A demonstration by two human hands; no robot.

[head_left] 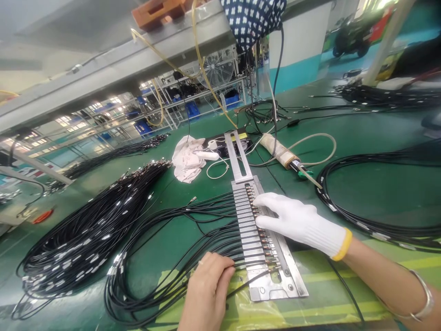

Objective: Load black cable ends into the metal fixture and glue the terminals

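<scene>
A slotted metal fixture [292, 282] lies on the green bench, with several black cables [206, 220] laid across its slots, their metal connector ends lined up along its right side. My left hand [208, 287], bare, pinches a black cable at the fixture's left edge near its front end. My right hand [299, 223], in a white glove with a yellow cuff, rests flat on the connector ends around the fixture's middle, fingers pressing down.
A big coil of black cables [79, 239] lies at the left. Another coil [372, 193] loops at the right. Behind the fixture are a white cloth [186, 161], a taped-handle soldering tool [285, 158] and tangled leads. A yellow-green mat [310, 303] covers the front edge.
</scene>
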